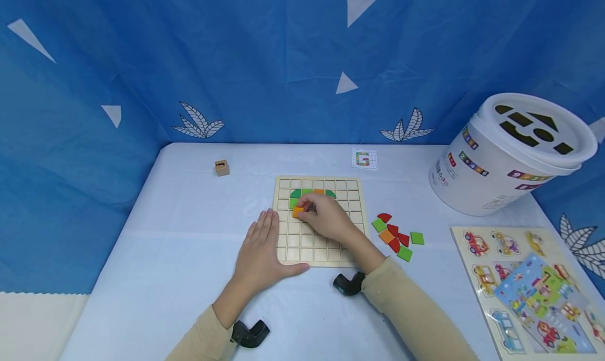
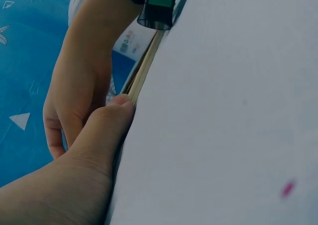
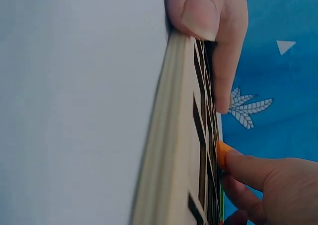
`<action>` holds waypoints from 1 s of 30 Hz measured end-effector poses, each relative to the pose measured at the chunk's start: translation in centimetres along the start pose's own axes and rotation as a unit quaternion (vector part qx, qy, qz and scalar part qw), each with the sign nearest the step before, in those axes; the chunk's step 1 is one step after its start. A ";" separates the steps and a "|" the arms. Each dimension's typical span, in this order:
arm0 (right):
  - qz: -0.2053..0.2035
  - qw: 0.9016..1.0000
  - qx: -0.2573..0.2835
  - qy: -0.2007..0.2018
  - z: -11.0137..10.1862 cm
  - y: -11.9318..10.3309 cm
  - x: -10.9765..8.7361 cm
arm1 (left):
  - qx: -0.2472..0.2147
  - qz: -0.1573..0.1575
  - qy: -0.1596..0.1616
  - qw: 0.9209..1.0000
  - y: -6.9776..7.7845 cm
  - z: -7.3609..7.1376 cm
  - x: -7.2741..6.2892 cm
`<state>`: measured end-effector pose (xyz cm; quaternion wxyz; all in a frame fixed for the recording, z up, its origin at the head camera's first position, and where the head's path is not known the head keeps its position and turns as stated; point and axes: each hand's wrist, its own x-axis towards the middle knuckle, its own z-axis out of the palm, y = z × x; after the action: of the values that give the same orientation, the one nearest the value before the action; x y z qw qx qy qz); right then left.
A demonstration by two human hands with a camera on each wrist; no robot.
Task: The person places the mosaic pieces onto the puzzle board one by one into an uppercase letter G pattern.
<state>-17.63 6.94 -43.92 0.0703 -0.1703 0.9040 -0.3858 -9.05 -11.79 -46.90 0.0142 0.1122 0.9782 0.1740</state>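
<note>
On the table lies a wooden grid board (image 1: 293, 248) with green and orange pieces set in its upper cells. My right hand (image 1: 327, 217) reaches over the board and pinches an orange square tile (image 1: 298, 212) between thumb and fingers, just below a light green square (image 1: 294, 203). In the right wrist view the orange tile (image 3: 223, 151) shows at the thumb tip, right at the board's surface. My left hand (image 1: 260, 250) lies flat with straight fingers along the board's left edge, its thumb at the near left corner.
Loose red, green and orange pieces (image 1: 394, 230) lie right of the board. Behind it are a small pattern card (image 1: 364, 159) and a little wooden block (image 1: 222, 167). A white bucket (image 1: 454, 166) and a vehicle puzzle board (image 1: 477, 292) stand at the right.
</note>
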 end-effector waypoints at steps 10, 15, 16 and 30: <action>-0.041 0.997 -0.071 0.002 0.5 -1.0 0.0 | 0.003 0.001 0.006 1.000 -0.2 0.0 0.0; -0.044 0.995 -0.088 -0.001 0.5 -1.1 -0.2 | -0.003 -0.002 0.001 1.000 -0.1 0.0 0.0; -0.045 0.995 -0.091 -0.002 0.5 -1.1 -0.2 | -0.004 -0.002 0.000 1.000 -0.1 0.0 0.0; -0.030 0.994 -0.102 -0.011 -2.2 0.0 -2.2 | -0.001 -0.002 0.004 1.000 -0.1 0.2 0.0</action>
<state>-16.15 9.22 -42.42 0.0513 -0.2081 0.9321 -0.2919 -9.08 -11.78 -47.08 0.0103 0.1093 0.9783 0.1755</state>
